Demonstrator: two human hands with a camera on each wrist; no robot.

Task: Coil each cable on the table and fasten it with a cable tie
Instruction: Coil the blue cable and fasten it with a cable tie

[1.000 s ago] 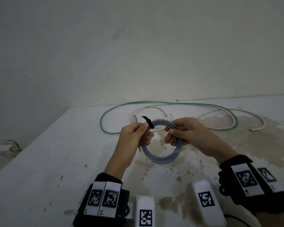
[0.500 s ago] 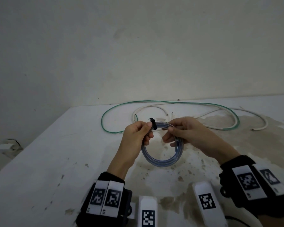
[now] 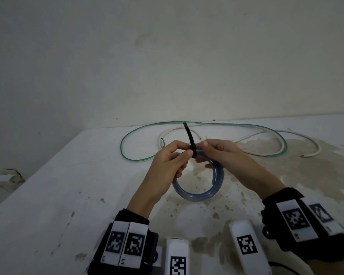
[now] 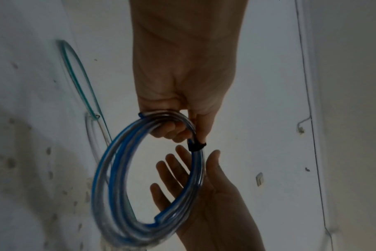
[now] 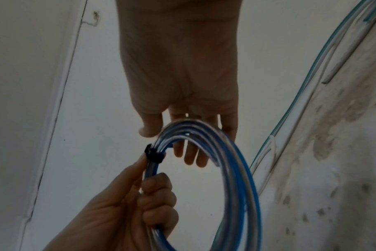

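One blue coil hangs above the counter, a black tie wrapped round its top with the loose tail sticking up. Left hand fingers curl round the strands beside the tie, likely keeping the loops bunched. Right hand fingers lie relaxed and straight against the coil, steadying it. Two loose cables, green and white, wait behind.

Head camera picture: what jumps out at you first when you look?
The blue coiled cable, held up over the middle of the table by the left hand and right hand. A black cable tie wraps its top, tail sticking up. Behind, a green cable and a white cable lie loose.
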